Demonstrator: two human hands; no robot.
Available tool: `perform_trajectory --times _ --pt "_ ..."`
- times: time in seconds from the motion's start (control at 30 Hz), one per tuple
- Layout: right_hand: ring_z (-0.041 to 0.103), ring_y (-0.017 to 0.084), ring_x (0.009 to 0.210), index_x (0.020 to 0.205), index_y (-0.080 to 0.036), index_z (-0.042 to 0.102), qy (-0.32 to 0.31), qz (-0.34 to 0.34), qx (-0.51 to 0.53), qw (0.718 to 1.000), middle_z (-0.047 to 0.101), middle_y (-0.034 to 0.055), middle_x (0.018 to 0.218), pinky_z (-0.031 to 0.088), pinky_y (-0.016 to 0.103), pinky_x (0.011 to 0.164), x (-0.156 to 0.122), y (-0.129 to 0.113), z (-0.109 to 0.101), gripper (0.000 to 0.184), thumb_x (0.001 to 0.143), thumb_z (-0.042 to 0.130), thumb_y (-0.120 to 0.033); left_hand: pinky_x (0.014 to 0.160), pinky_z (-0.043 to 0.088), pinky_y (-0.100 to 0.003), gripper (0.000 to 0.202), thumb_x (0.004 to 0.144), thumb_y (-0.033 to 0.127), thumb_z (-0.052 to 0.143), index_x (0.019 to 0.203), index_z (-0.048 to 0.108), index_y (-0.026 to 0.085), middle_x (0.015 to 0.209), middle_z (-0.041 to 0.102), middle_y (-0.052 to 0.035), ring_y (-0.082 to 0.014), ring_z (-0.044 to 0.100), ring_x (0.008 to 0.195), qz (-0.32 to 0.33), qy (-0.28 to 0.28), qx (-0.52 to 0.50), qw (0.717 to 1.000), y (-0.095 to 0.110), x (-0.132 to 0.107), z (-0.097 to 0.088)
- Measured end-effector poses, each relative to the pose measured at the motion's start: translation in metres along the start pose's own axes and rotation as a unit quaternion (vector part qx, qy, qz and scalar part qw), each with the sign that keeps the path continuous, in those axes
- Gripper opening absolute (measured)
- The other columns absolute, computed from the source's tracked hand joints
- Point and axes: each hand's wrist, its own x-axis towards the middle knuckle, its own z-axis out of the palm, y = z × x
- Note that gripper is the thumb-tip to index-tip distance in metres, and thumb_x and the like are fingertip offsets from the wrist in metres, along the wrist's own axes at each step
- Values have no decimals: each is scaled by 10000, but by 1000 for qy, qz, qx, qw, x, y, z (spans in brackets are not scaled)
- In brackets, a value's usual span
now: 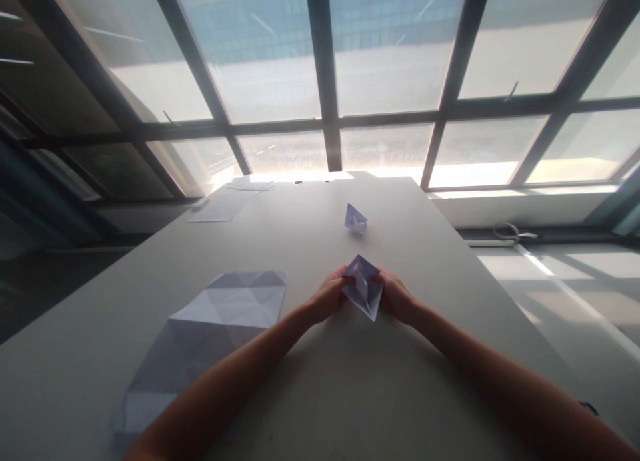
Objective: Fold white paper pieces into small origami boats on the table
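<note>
Between my two hands is a folded paper boat (364, 291), pale white with a raised peak in its middle and pointed ends. My left hand (329, 296) grips its left side, and my right hand (396, 294) grips its right side. Both sets of fingers are closed on the paper, partly hidden behind it. Just beyond stands a second, smaller-looking paper boat (355, 220), apart from my hands. To the left lies a creased sheet of paper (215, 331), partly covered by my left forearm.
The white table (300, 241) stretches away toward large framed windows. Flat white sheets (220, 204) lie at its far left. Two dark round holes sit near the far edge. On the right, a coiled cable (507, 232) rests on a ledge beyond the table.
</note>
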Motion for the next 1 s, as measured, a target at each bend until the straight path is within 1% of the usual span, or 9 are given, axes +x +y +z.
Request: perform_trajectory --times 0.13,0.23,0.37,0.5,0.6,0.7,0.83,0.93,1.0 --pt "583 189 715 924 -204 579 4 -2 36 999 635 8 774 449 286 660 1 0 -1 280 680 663 -313 636 408 -229 263 683 233 682 929 645 149 792 639 -12 -146 573 706 3 11 6 1000 -2 1 0" --pt "571 176 685 922 -201 560 17 -7 33 999 619 0 748 441 276 636 1 1 -1 282 683 658 -315 629 398 -223 257 673 226 674 916 638 150 781 632 -9 -140 562 699 0 10 9 1000 -1 2 -1" --pt "561 165 646 933 -213 536 56 -44 -72 995 613 -14 720 429 265 591 -1 -2 -1 280 731 632 -382 613 389 -222 237 680 219 665 901 634 141 753 626 -4 -135 558 673 4 11 22 1000 -1 4 -2" --pt "533 146 557 826 -201 545 93 -89 -203 971 603 -15 654 394 251 510 -2 -5 -2 190 738 604 -359 622 407 -233 237 694 242 678 902 635 136 757 637 -8 -152 587 683 22 30 73 997 -2 5 -5" --pt "506 135 468 738 -204 528 93 -98 -254 958 571 -20 585 373 250 441 0 -5 -6 161 752 584 -354 626 425 -243 265 733 288 689 942 634 134 802 659 -28 -165 605 698 37 52 139 988 -2 6 -9" --pt "494 132 417 708 -211 519 110 -90 -287 947 551 -28 525 346 239 396 3 -4 -13 147 743 603 -326 656 457 -264 286 769 309 677 992 623 139 835 662 -44 -185 626 747 64 55 187 979 -3 9 -14" --pt "519 136 417 738 -210 534 119 -69 -286 948 577 -22 509 333 225 390 7 -7 -23 122 698 641 -253 622 463 -257 293 796 315 657 1032 612 148 882 639 -52 -175 613 731 110 88 268 953 -6 12 -19" --pt "528 139 422 779 -201 553 125 -50 -307 942 600 -14 530 340 230 409 9 -11 -31 132 679 637 -212 608 442 -247 224 833 310 620 1005 629 167 887 621 -40 -149 572 683 163 150 345 912 -7 12 -19" --pt "533 142 441 787 -199 555 124 -48 -351 927 611 -7 552 348 240 440 9 -15 -36 138 674 634 -200 630 437 -252 177 853 276 587 989 638 175 898 611 -39 -140 545 671 204 177 388 881 -7 11 -19"
